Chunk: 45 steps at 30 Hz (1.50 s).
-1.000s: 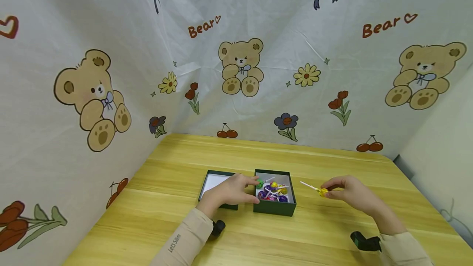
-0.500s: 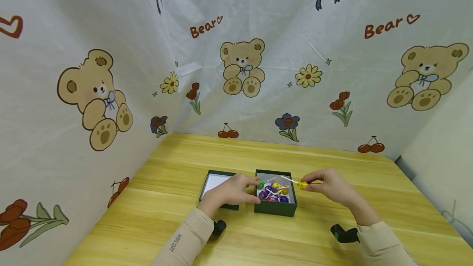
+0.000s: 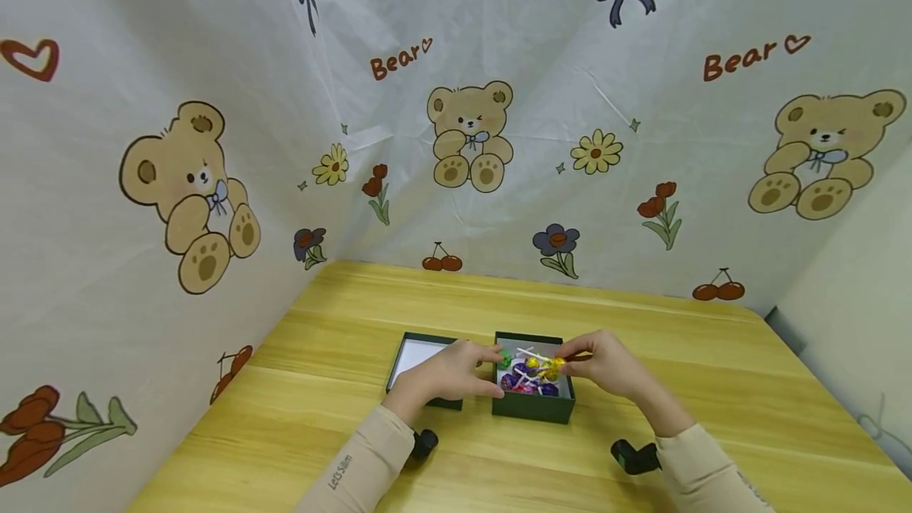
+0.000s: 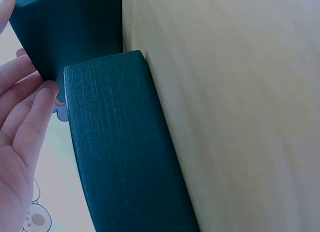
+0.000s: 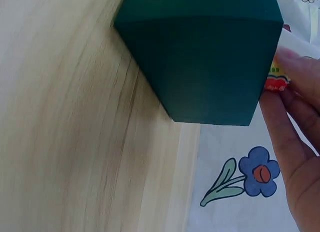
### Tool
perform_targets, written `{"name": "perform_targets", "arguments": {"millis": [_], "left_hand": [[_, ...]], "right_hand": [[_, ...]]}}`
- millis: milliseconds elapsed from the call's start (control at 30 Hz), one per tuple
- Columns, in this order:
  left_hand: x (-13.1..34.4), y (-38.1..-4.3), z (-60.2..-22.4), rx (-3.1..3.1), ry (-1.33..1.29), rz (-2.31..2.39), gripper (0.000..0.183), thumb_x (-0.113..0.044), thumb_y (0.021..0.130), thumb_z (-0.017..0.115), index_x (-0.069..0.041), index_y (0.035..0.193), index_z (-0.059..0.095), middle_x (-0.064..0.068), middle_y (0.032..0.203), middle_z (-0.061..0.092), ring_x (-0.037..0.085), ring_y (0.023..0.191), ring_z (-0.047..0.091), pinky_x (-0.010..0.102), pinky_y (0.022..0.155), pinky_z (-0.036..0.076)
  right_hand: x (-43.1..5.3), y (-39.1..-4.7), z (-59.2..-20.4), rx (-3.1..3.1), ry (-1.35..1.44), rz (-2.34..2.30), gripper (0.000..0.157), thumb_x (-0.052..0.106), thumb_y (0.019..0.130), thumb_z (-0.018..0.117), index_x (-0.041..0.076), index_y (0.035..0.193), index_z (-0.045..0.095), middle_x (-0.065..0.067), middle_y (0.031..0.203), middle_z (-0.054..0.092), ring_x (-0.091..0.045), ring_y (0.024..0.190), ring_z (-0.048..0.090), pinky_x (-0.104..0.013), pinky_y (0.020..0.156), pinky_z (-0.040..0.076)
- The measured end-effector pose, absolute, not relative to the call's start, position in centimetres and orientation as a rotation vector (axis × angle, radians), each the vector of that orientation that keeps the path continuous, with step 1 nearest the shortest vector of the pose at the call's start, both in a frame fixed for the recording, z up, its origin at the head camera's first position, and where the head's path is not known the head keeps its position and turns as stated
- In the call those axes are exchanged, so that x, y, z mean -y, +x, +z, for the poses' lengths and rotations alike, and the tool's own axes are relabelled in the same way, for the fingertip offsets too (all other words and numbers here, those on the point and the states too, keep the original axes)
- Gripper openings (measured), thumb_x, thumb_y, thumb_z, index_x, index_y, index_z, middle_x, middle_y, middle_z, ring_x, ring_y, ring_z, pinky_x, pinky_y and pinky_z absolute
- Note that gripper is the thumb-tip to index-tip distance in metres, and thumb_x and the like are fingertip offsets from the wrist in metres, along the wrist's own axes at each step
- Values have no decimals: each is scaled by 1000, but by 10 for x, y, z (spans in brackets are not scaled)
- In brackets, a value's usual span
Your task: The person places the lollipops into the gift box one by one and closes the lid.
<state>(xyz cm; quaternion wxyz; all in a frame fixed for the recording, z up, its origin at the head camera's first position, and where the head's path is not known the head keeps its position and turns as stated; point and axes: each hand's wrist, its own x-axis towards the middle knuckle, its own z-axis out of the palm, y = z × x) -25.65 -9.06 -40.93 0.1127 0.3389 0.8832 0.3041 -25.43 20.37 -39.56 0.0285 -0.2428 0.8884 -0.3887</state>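
Note:
Inside the dark green open box (image 3: 530,408) lie several wrapped lollipops (image 3: 523,381), mostly purple and yellow, with one green lollipop (image 3: 505,359) by the left wall. My right hand (image 3: 606,362) pinches a yellow lollipop (image 3: 558,363) by its wrapped head over the box's right side, its white stick pointing left. In the right wrist view, a bit of that yellow and red wrapper (image 5: 276,77) shows between thumb and fingers. My left hand (image 3: 456,370) rests against the box's left side, fingers fairly straight in the left wrist view, touching the green wall (image 4: 75,36).
Left of the box, partly under my left hand, lies a green-edged lid (image 3: 420,353) with a white inside. Both stand on a wooden table (image 3: 356,299). A bear-print cloth (image 3: 313,101) hangs behind and at the left.
My right hand has moved left with the yellow lollipop, from the table's right side to over the box. My left hand has stayed at the box's left side.

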Motion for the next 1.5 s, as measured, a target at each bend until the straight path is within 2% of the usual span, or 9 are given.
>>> {"name": "perform_targets", "arguments": {"millis": [533,933,1033,1100,1167,1267,1367,1400,1500], "left_hand": [[90,-259,-405,-2592,1007,891,58,-33,93,73,-9,144,56,4,158,42,8,41,21,21,55,36],[91,-258,-406,-2634,997,861,59,-35,92,73,-11,143,57,2,158,43,7,43,23,19,68,43],[91,-259,-407,-2633,994,867,60,-36,92,74,-10,143,57,3,158,43,8,51,38,21,76,45],[91,-259,-407,-2634,991,864,61,-37,91,74,-10,143,57,2,158,43,9,72,60,22,79,45],[91,-259,-408,-2630,984,869,61,-37,91,74,-10,143,57,2,158,43,11,87,66,23,79,46],[91,-258,-408,-2616,980,886,61,-36,91,74,-10,143,56,3,158,43,7,64,60,21,72,45],[90,-257,-408,-2605,991,897,61,-34,92,74,-8,144,56,5,159,42,8,42,23,20,66,43],[90,-257,-408,-2606,998,892,61,-34,92,74,-8,144,55,5,159,41,9,42,24,20,65,43],[89,-256,-407,-2633,1026,841,64,-36,92,73,-9,147,52,5,159,41,11,58,54,21,78,47]], "right_hand": [[-190,-253,-399,-2844,-776,-1155,16,-7,88,68,-3,101,77,-20,104,75,-27,91,73,-28,72,60],[-181,-250,-398,-2924,-714,-1103,16,-7,85,72,-4,100,76,-15,98,75,-23,89,70,-29,71,59],[-181,-250,-400,-2915,-685,-1132,18,-9,85,70,-7,102,75,-19,101,75,-27,93,71,-32,73,60],[-181,-249,-400,-2914,-687,-1143,18,-9,86,70,-7,103,75,-21,103,74,-29,94,71,-33,74,60],[-181,-248,-401,-2897,-696,-1164,18,-9,87,68,-8,103,74,-23,103,74,-31,94,72,-33,74,60],[-181,-248,-401,-2891,-685,-1180,18,-7,87,69,-8,105,75,-24,105,73,-33,96,71,-32,74,60],[-182,-247,-403,-2885,-644,-1206,19,-5,88,70,-6,106,75,-23,107,73,-34,99,71,-32,75,60],[-181,-247,-403,-2886,-623,-1211,19,-5,88,71,-6,106,76,-23,107,73,-33,99,71,-32,75,60],[-181,-245,-403,-2896,-580,-1207,18,-1,89,72,-4,106,76,-21,106,74,-30,96,72,-33,75,60]]}}
